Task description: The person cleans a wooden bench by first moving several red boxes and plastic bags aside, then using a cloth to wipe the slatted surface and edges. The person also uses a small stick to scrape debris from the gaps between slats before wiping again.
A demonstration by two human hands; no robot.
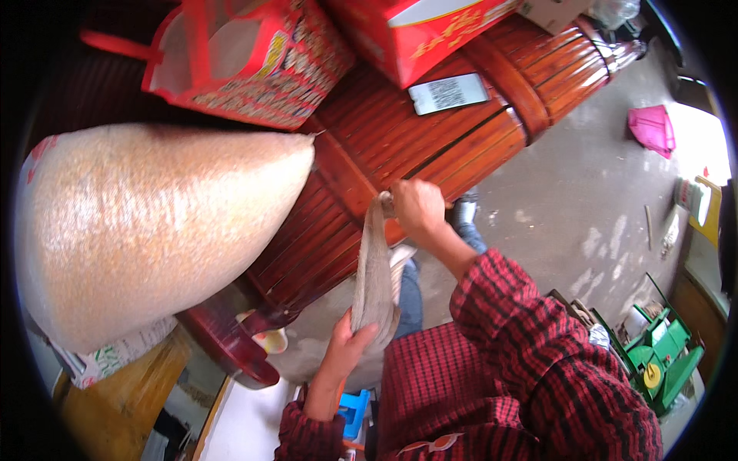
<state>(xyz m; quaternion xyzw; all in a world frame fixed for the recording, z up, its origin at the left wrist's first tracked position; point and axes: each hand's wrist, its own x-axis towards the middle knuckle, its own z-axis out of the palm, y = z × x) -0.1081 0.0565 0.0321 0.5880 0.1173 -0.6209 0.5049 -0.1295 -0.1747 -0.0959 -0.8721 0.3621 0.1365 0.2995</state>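
A long grey-beige cloth (372,271) is stretched between my two hands, gathered lengthwise. My right hand (420,208) is closed around its upper end, near the edge of a reddish-brown wooden bench (351,210). Lower down, my left hand (349,346) grips the other end, with the thumb over the fabric. To the left of the cloth, a large, full woven plastic sack (167,230) leans over the bench. Its contents look grain-like and pale brown through the weave, and its narrowed end points towards the bench.
A red patterned carrier bag (259,80), a red box (415,40) and a card with a printed code (450,93) rest on the bench. Pink fabric (651,129) lies on the concrete floor. Green equipment (663,351) stands right; a blue plastic stool (353,412) is below.
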